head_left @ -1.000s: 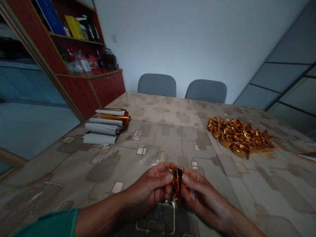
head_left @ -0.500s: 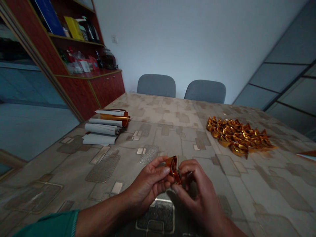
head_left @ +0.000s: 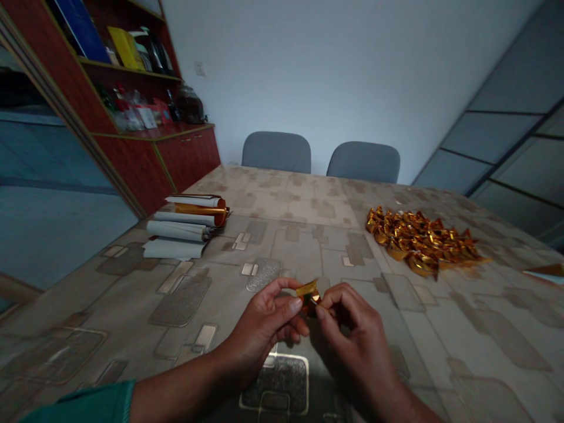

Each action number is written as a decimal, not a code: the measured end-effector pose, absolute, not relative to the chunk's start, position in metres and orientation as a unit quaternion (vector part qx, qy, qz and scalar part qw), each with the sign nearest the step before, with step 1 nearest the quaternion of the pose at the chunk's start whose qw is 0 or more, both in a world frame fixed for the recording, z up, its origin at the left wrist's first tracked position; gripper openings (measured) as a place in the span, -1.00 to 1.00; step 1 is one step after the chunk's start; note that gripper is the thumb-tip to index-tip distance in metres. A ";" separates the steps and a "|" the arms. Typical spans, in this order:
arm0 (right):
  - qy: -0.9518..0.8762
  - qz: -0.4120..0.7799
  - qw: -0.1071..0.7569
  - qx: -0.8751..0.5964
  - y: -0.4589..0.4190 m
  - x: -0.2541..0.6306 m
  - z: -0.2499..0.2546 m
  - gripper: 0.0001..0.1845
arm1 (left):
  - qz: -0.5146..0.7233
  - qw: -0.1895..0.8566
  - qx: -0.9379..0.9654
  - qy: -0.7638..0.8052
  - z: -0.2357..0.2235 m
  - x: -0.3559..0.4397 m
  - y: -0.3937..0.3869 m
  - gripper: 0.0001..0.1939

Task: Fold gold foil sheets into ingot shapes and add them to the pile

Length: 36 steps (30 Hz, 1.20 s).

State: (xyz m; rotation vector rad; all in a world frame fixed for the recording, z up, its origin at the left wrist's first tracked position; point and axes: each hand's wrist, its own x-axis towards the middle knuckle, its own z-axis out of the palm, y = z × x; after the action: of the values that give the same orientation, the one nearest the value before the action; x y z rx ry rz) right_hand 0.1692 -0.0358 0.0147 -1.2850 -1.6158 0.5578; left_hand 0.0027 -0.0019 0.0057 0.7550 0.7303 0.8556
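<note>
A small folded piece of shiny gold foil paper [head_left: 309, 290] is held above the near part of the table. My left hand [head_left: 275, 311] pinches its left side between thumb and fingers. On the right side, my right hand [head_left: 348, 320] grips the foil's edge with thumb and forefinger together. The fingertips partly hide the folds. A pile of folded gold foil pieces [head_left: 418, 238] lies on the table to the right, out of reach of both hands' present spots.
The table [head_left: 282, 235] wears a patterned cover. Rolled or folded paper sheets [head_left: 185, 229], grey outside and gold inside, lie at the left. One flat foil sheet [head_left: 546, 274] rests at the right edge. Two grey chairs [head_left: 277, 151] and a red-brown cabinet [head_left: 185, 153] stand beyond.
The foil piece has turned in my fingers, from steeply tilted to lying more level. My right thumb and forefinger have closed on its right edge. The whole view has shifted slightly.
</note>
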 end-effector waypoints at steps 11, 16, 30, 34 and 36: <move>-0.618 0.295 0.488 -0.541 -0.033 0.169 0.008 -0.80 | 0.391 0.746 0.421 0.336 0.004 0.002 0.000 -0.59; -0.613 0.302 0.481 -0.550 -0.034 0.168 0.009 -0.85 | 0.407 0.722 0.428 0.360 0.002 0.002 0.003 -0.61; -0.634 0.236 0.488 -0.551 -0.031 0.169 0.011 -0.83 | 0.421 0.718 0.402 0.382 0.003 0.003 0.000 -0.59; -0.655 0.208 0.487 -0.539 -0.032 0.168 0.011 -0.82 | 0.412 0.707 0.429 0.382 0.006 0.004 -0.001 -0.62; -0.668 0.193 0.488 -0.528 -0.033 0.167 0.013 -0.81 | 0.409 0.703 0.435 0.386 0.007 0.004 -0.001 -0.62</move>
State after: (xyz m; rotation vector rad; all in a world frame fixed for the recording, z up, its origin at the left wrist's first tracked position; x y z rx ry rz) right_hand 0.1673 -0.0326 0.0125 -1.2833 -1.6246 0.4696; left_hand 0.0038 -0.0010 0.0070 0.9676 0.8593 0.9089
